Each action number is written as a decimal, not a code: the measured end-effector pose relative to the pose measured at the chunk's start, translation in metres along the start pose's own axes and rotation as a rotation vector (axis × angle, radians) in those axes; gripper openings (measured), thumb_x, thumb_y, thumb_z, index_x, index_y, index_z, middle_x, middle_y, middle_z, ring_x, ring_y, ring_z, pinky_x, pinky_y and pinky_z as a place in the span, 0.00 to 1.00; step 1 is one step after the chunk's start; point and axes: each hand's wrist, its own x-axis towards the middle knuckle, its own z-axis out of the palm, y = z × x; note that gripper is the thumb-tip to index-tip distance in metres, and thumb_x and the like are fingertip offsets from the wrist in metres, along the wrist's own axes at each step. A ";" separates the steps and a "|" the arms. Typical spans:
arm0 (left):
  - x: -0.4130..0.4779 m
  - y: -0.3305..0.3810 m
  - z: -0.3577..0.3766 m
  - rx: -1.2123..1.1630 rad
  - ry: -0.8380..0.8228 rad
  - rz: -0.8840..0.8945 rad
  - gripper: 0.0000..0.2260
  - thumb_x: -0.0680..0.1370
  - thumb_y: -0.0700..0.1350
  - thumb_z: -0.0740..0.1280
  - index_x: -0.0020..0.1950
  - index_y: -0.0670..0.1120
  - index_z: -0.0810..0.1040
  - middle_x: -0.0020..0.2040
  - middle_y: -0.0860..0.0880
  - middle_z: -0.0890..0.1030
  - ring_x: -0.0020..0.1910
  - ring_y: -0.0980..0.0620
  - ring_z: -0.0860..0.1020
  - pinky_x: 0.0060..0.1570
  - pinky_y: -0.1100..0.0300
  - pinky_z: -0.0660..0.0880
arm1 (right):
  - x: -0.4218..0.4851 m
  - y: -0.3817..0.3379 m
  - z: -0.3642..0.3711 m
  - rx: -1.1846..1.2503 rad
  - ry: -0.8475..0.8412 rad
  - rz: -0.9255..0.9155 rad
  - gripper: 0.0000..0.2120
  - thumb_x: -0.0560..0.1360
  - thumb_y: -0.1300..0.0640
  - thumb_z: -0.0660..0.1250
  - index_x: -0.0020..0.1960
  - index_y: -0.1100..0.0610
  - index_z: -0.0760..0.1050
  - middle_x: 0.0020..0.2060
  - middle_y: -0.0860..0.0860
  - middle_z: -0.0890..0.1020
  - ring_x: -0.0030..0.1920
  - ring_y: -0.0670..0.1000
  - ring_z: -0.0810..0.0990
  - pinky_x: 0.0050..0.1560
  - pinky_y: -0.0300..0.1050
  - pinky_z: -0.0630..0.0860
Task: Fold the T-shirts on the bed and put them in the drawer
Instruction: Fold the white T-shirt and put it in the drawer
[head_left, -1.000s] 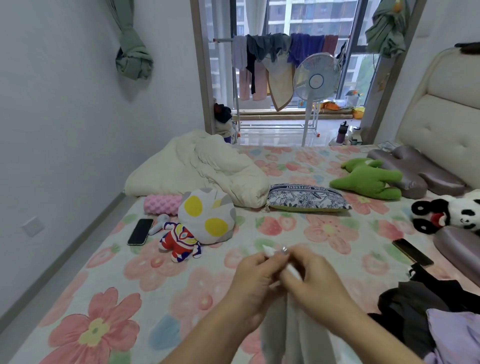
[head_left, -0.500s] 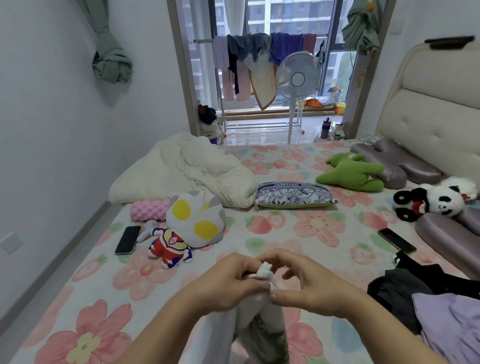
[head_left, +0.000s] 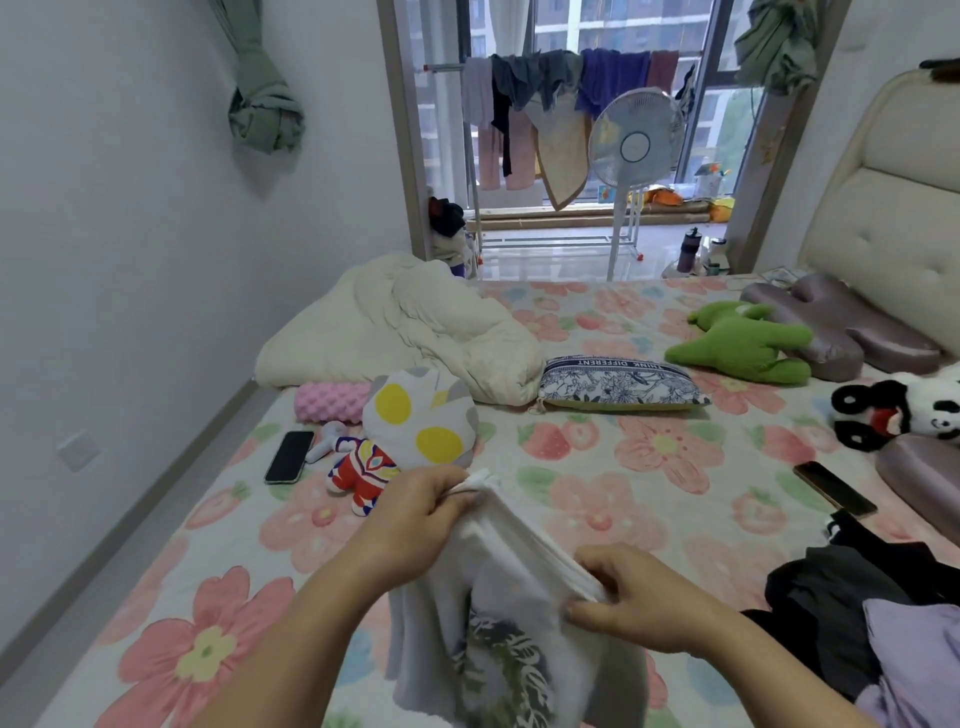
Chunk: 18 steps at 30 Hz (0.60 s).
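Above the flower-printed bed (head_left: 649, 452), the left hand (head_left: 415, 525) and right hand (head_left: 639, 603) are each pinching, grip closed, an edge of the white printed cotton T-shirt (head_left: 493, 577); folding is starting, probably calling for laying it flat.

Two hands: left hand (head_left: 415, 525), right hand (head_left: 644, 608). One white T-shirt (head_left: 498, 582). Two phones: left phone (head_left: 289, 457), right phone (head_left: 834, 488). Three plush toys: hero doll (head_left: 415, 426), green plush (head_left: 743, 345), panda (head_left: 904, 410). Two mauve pillows: far pillow (head_left: 852, 332), near pillow (head_left: 919, 475). One cream duvet (head_left: 405, 332). One pink roll (head_left: 327, 402). One printed pouch (head_left: 618, 382). One standing fan (head_left: 636, 140). Two knotted curtains: left curtain (head_left: 265, 109), right curtain (head_left: 774, 47). One heap of dark and lilac clothes (head_left: 831, 597).
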 end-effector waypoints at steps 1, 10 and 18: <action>-0.001 -0.003 -0.004 -0.007 0.040 -0.011 0.20 0.77 0.39 0.64 0.28 0.50 0.62 0.24 0.53 0.64 0.28 0.60 0.67 0.31 0.65 0.60 | -0.002 0.006 -0.002 -0.056 -0.007 0.020 0.12 0.72 0.52 0.67 0.38 0.58 0.68 0.32 0.47 0.68 0.30 0.42 0.65 0.33 0.38 0.61; -0.004 -0.032 -0.021 0.137 0.211 -0.025 0.20 0.77 0.42 0.65 0.27 0.50 0.64 0.23 0.54 0.64 0.29 0.59 0.69 0.31 0.66 0.63 | -0.020 0.032 -0.030 -0.053 0.358 0.186 0.14 0.72 0.61 0.66 0.41 0.44 0.66 0.44 0.51 0.74 0.45 0.53 0.75 0.44 0.43 0.68; 0.002 -0.056 -0.002 0.327 0.215 -0.123 0.08 0.74 0.32 0.63 0.46 0.40 0.80 0.44 0.41 0.82 0.47 0.41 0.78 0.42 0.52 0.71 | -0.009 0.048 -0.031 -0.224 0.554 0.431 0.17 0.74 0.65 0.59 0.61 0.56 0.75 0.53 0.57 0.78 0.55 0.57 0.74 0.49 0.46 0.68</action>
